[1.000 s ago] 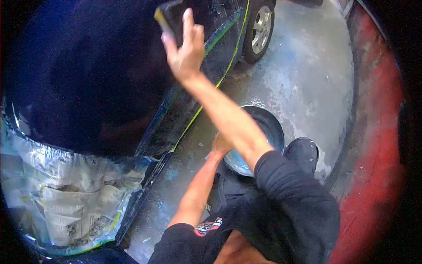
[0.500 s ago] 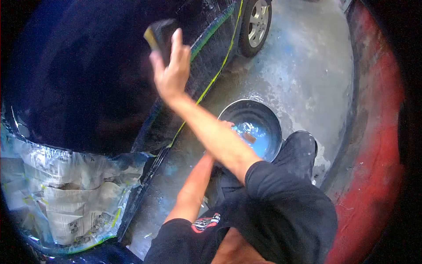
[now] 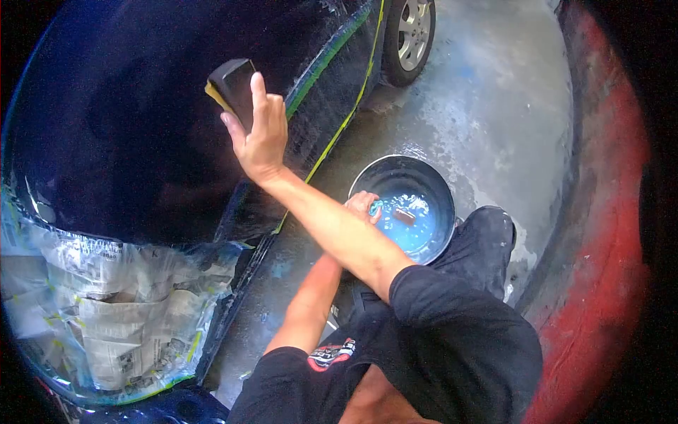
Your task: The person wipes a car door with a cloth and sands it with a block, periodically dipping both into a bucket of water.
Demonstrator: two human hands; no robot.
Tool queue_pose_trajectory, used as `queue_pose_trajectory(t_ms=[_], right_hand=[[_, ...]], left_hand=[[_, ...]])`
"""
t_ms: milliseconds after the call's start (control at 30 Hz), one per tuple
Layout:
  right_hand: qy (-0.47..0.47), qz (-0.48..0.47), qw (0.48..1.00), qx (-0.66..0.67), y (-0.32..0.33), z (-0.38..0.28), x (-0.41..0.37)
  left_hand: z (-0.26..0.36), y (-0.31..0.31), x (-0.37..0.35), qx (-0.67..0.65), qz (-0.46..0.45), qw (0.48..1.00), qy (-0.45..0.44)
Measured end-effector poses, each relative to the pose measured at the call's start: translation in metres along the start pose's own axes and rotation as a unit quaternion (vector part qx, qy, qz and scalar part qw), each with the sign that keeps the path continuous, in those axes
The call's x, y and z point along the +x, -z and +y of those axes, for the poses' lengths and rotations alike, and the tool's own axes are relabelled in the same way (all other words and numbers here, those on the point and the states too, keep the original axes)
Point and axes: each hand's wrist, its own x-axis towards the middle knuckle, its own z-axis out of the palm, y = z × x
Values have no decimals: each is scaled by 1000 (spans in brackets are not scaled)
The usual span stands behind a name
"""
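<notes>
My right hand (image 3: pixel 263 145) is raised over the dark car panel (image 3: pixel 141 141), its fingers closed around a black sanding block (image 3: pixel 233 86) with a yellow edge. My left hand (image 3: pixel 364 205) crosses under my right forearm to the near-left rim of a black bucket (image 3: pixel 448 194). Its fingers are curled around a small, wet-looking blue-green cloth (image 3: pixel 376 208). Bluish water (image 3: pixel 417 233) fills the bottom of the bucket, and a brown block-like piece (image 3: pixel 405 216) lies in it.
Newspaper masking (image 3: pixel 116 318) covers the car's lower-left part. Yellow-green tape (image 3: pixel 339 134) runs along the panel edge near a wheel (image 3: pixel 413 35). The concrete floor (image 3: pixel 501 106) looks wet. A red, scuffed surface (image 3: pixel 600 283) curves along the right, and my knee is beside the bucket.
My right hand has moved left and slightly down with the sanding block. My left hand shows more at the bucket's rim, and the blue-green cloth is now visible in it.
</notes>
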Motion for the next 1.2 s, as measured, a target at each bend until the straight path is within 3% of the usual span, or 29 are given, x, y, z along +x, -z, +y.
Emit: queue_pose_trajectory(t_ms=[33, 67, 100, 133, 200, 233, 267, 300, 367, 400, 433, 500, 533, 600, 633, 667, 700, 767, 800, 833, 867, 900, 933, 1000, 1067, 1100, 1133, 1167, 1200], right_hand=[[12, 4, 1000, -10, 2, 8, 19], [18, 38, 999, 11, 1, 24, 49], [-14, 67, 996, -55, -2, 44, 84], [-109, 73, 991, -32, -1, 62, 118], [-199, 67, 974, -81, 7, 70, 156], [-188, 76, 975, -88, 3, 73, 147], [-177, 81, 976, -93, -4, 75, 134], [-147, 95, 983, -59, -4, 49, 110], [-73, 44, 996, 0, -2, 6, 40], [-66, -18, 998, -11, 6, -9, 15], [-44, 1, 999, 0, 4, -2, 18], [-30, 58, 998, -24, -6, 31, 47], [-27, 100, 993, -56, -10, 62, 86], [-222, 78, 968, -87, 1, 102, 151], [-217, 81, 969, -81, 0, 103, 153], [-213, 80, 971, -77, 2, 103, 150], [-211, 77, 972, -73, 4, 99, 145], [-113, 99, 988, -45, -2, 44, 86], [-110, 57, 992, -23, 0, 12, 51], [-130, -14, 991, 10, 4, -3, 19], [-121, -25, 992, 26, 2, 1, 11], [-78, 20, 997, 5, 0, 12, 26], [-35, 64, 997, -16, -3, 30, 51], [-114, 102, 987, -49, -3, 76, 109], [-212, 44, 974, -68, 11, 83, 141], [-178, 73, 979, -64, 9, 84, 134], [-144, 101, 983, -60, 2, 87, 123], [-121, 113, 983, -78, -4, 72, 103], [-121, 82, 988, -50, -2, 45, 77]], left_hand=[[4, -1, -1, -231, 7, 971, 55], [4, 0, -3, -172, 32, 984, 42], [20, 16, -2, -110, 57, 992, 33], [37, 32, 0, -48, 84, 995, 27], [41, 46, 7, -2, -29, 996, 79], [23, 31, 9, 7, -49, 996, 72], [6, 10, -3, -180, -35, 979, 90], [-12, -11, -16, -360, -17, 927, 105], [-4, -6, -13, -332, -5, 942, 54], [4, 11, -3, 79, -47, 996, -17], [-2, 1, -2, 48, -8, 999, -18], [3, 0, -15, -134, 81, 988, -10], [19, 17, -9, -87, 53, 994, 30], [33, 32, 4, 20, 28, 998, 52], [28, 33, 7, 26, 16, 998, 52], [27, 30, 5, 30, 5, 998, 54], [29, 26, -2, -32, 59, 997, 45], [23, 26, 4, -11, -4, 999, 34], [19, 26, 3, 67, -130, 988, 42], [21, 24, -1, 40, -76, 996, 23], [20, 21, 0, 15, -19, 1000, 0], [15, 7, -4, -185, -14, 980, 65], [15, 11, -1, -127, -28, 988, 89], [17, 22, 5, -8, -65, 989, 132], [30, 38, 6, 26, -22, 997, 69], [41, 45, 4, -21, -21, 996, 85], [29, 21, 2, 385, -39, 910, 145], [2, -21, 8, 726, -47, 663, 178], [5, -10, 3, 558, 9, 822, 114]])
